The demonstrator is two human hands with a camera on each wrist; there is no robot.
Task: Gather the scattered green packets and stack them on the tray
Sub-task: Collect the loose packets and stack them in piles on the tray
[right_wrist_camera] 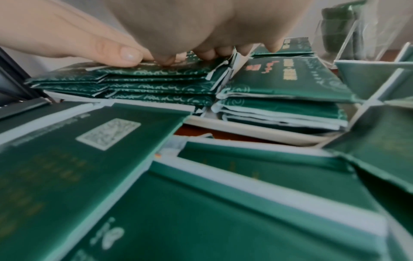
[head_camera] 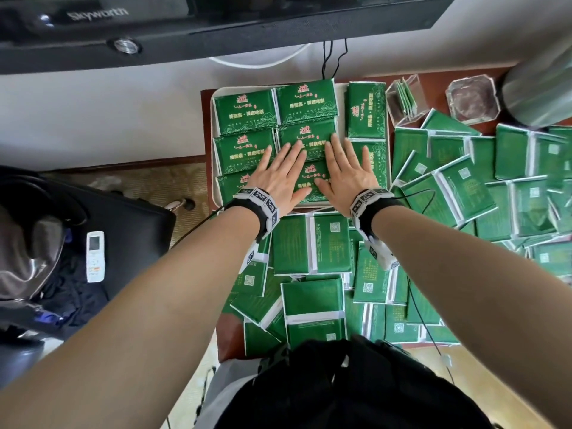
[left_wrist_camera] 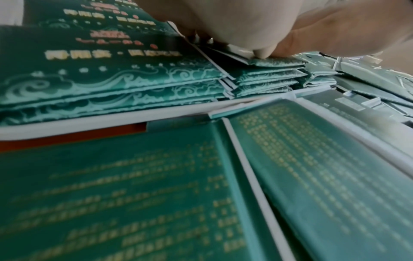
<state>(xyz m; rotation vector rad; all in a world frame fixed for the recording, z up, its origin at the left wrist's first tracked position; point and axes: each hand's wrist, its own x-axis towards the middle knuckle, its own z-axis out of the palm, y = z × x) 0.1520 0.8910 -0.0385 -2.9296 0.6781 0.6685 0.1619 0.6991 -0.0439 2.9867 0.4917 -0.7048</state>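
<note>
Loose green packets [head_camera: 312, 243] lie just nearward of left hand [head_camera: 280, 174] and right hand [head_camera: 346, 171], both pressing flat-fingered on tray [head_camera: 213, 119] stacks [head_camera: 306, 131].

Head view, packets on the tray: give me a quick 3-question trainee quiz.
1. True or false: both hands lie flat on the stacked packets on the tray.
2. Where do most loose packets lie? A) on the floor B) on the table near and right of the tray C) inside the clear holder
3. Fill in: the left hand and right hand are both ___ (open or shut).

Key: 1 true; 2 B; 3 open.
</note>
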